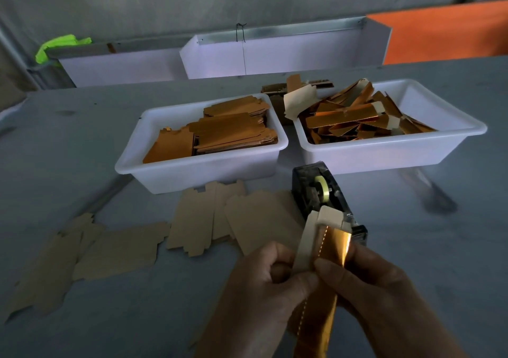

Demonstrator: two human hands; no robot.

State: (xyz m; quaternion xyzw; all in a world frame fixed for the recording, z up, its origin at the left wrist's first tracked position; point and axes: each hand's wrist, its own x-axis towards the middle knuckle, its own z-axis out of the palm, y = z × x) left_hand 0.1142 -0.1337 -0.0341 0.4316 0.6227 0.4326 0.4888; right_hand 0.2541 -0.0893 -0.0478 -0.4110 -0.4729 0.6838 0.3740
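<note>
pinching folded gold carton with fingers of left hand and right hand, pressing seam closed; held above bench just in front of tape dispenser, probably for taping, near flat blanks

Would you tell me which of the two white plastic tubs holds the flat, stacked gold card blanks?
The left white plastic tub; the right tub holds a loose jumble of folded pieces instead.

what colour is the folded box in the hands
Shiny gold-orange folded box with cream flaps and a stitched-looking dashed line; head view.
</note>
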